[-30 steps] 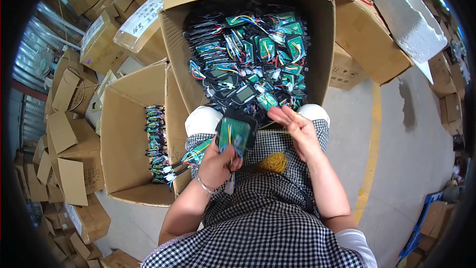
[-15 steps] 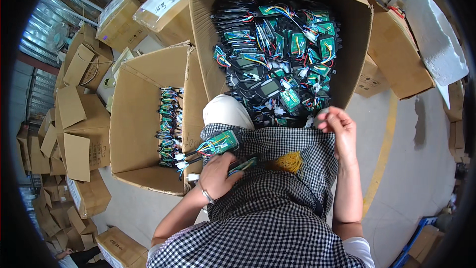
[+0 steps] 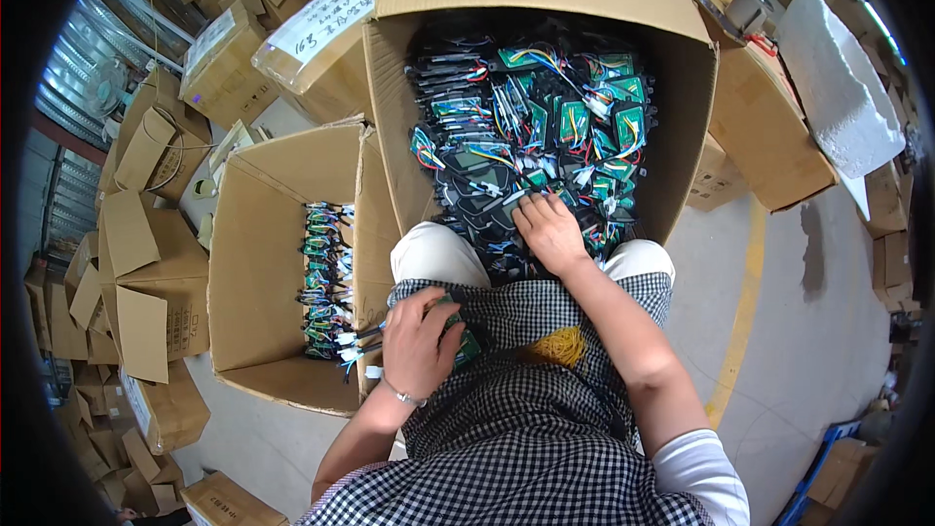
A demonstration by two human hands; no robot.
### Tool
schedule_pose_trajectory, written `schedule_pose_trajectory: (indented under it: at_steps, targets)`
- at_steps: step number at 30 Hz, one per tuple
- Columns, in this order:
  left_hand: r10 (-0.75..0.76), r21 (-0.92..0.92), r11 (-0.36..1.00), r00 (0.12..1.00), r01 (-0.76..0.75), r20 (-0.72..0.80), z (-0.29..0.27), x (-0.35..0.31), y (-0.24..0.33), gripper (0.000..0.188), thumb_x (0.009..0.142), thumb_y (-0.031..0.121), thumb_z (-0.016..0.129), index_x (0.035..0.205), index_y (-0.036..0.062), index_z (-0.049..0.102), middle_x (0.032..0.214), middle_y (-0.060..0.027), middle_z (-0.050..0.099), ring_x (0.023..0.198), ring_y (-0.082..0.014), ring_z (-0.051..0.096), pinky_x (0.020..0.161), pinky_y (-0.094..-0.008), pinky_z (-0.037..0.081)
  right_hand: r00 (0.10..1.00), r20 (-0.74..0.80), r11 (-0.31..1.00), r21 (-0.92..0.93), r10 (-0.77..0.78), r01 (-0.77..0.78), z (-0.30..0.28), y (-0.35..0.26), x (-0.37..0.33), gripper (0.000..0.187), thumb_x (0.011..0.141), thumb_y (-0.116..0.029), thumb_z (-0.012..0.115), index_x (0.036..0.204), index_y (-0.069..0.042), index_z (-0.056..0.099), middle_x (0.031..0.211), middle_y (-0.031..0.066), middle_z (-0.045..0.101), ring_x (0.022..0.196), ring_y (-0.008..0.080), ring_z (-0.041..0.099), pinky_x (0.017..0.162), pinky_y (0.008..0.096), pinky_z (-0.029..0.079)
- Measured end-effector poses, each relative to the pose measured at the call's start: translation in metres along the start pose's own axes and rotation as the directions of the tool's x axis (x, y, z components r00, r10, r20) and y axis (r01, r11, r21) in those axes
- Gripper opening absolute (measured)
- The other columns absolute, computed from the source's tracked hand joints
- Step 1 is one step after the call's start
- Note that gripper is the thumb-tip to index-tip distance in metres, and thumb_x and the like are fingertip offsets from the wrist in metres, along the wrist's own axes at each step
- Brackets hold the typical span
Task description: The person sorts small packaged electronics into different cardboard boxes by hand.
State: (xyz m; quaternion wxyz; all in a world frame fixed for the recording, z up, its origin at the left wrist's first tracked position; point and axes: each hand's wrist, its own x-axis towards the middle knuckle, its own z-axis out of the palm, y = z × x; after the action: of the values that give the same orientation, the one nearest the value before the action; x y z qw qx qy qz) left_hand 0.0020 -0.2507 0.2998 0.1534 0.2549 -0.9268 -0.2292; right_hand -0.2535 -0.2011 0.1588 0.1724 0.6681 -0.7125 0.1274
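On my lap, my left hand (image 3: 421,343) curls round green circuit boards (image 3: 467,345) with cables. White plugs (image 3: 348,339) on their leads stick out beside the wrist, over the edge of the smaller carton. My right hand (image 3: 549,230) reaches into the large carton (image 3: 682,127), its fingers bent down on a dark display unit (image 3: 510,205); the palm hides part of it. Around it lie several black display units with green boards (image 3: 573,123), coloured wires and white connectors. A bundle of yellow ties (image 3: 555,349) rests on my checked apron.
The smaller carton (image 3: 258,224) at left holds a stacked row of wired boards (image 3: 319,282). Closed cartons (image 3: 317,29) stand behind it, opened ones (image 3: 146,263) further left. A brown carton (image 3: 769,127) and white foam sheet (image 3: 842,88) are at right.
My right hand has moved from the carton's near right edge left into the pile, onto a display unit. My left hand has shifted up over the boards on my lap, covering them more.
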Motion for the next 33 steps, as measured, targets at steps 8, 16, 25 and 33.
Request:
schedule_pose_trajectory:
  at_steps: [8, 16, 25, 33]
  targets:
    - [-0.475, -0.369, 0.819, 0.88, 0.439, -0.007, 0.086, 0.112, -0.092, 0.03, 0.082, 0.022, 0.068, 0.104, 0.0031, 0.059, 0.102, -0.0112, 0.061, 0.094, -0.0238, 0.059, 0.083, -0.0353, 0.046, 0.992, -0.022, 0.992, -0.02, -0.128, 0.127, -0.01, 0.017, 0.016, 0.008, 0.071, -0.013, 0.056, 0.064, -0.012, 0.055, 0.067, 0.0027, 0.054, 0.076, 0.0188, 0.055, 0.083, 0.033, 0.043]
    - [-0.866, -0.547, 0.448, 0.495, 0.707, -0.07, 0.118, 0.211, -0.151, 0.104, 0.068, 0.062, 0.069, 0.134, -0.007, 0.03, 0.127, -0.0303, 0.048, 0.119, -0.0427, 0.048, 0.103, -0.0428, 0.036, 0.988, 0.124, 0.995, 0.05, -0.09, 0.084, -0.012, 0.004, 0.021, 0.02, 0.082, -0.016, 0.05, 0.098, -0.011, 0.062, 0.112, 0.0056, 0.061, 0.107, 0.0197, 0.054, 0.095, 0.036, 0.038]
    - [-0.71, -0.873, 0.099, 0.648, 0.478, 0.274, 0.079, 0.187, -0.159, 0.011, 0.074, 0.006, 0.048, 0.084, 0.0068, 0.052, 0.063, -0.0019, 0.046, 0.051, -0.0164, 0.05, 0.04, -0.0296, 0.037, 0.933, 0.346, 0.987, -0.08, -0.104, 0.14, 0.009, 0.023, 0.023, 0.034, 0.089, -0.022, 0.046, 0.121, -0.017, 0.057, 0.135, 0.0057, 0.049, 0.133, 0.0202, 0.034, 0.109, 0.0422, 0.025]
    - [-0.565, -0.807, -0.403, 0.577, 0.431, 0.59, 0.044, 0.108, -0.154, 0.02, 0.071, 0.015, 0.05, 0.088, 0.0057, 0.056, 0.079, -0.0116, 0.061, 0.063, -0.0285, 0.06, 0.056, -0.04, 0.045, 0.938, 0.133, 0.948, 0.032, -0.319, 0.317, -0.025, 0.02, 0.033, 0.011, 0.075, -0.017, 0.054, 0.071, -0.011, 0.063, 0.072, 0.0021, 0.06, 0.085, 0.0192, 0.057, 0.092, 0.0349, 0.039]
